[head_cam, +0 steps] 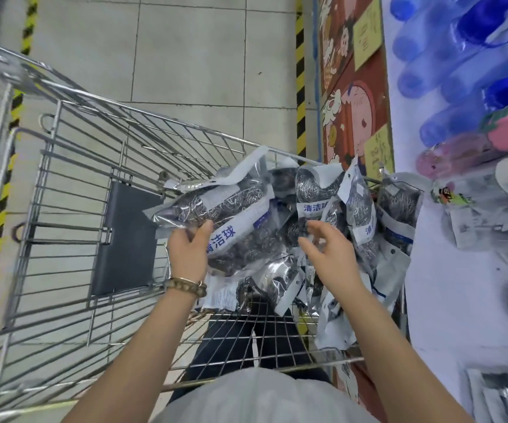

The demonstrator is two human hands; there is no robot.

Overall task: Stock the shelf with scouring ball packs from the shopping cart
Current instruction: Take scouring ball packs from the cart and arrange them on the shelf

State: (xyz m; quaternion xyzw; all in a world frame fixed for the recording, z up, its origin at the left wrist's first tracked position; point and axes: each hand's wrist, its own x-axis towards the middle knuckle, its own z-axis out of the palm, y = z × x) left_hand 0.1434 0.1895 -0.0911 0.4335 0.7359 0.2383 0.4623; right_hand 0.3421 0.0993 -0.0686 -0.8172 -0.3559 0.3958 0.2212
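– Two hands down over the shopping cart [72, 166]. Grip status?
– Left hand [187, 251]: clamped on one scouring ball pack [216, 209], thumb on top of its near edge, fingers tucked underneath. Bracelet [185, 285] on that wrist.
– Right hand?
– Right hand [329, 251]: loosely spread, fingers half bent, holding nothing. Hovering just right of the left grip, above the pile of packs [316, 190]. Contact with the pile: cannot tell, blurred.
– Position of the held pack?
– Lying roughly flat on top of the pile, running away from the left thumb toward the far left. Blue lettering face up, right beside the thumb.
– Rest of the stock?
– Heaped under and beyond both hands, spilling right of the right hand against the cart's wire side. Some on edge, some flat.
– Shelf?
– Shelf [448, 300] right of the right hand, white, blurred. Silvery packs on it, blue bottles [448, 71] farther out.
– Left of the grip?
– Grey seat flap [124, 236] just left of the left hand, wire wall beyond.
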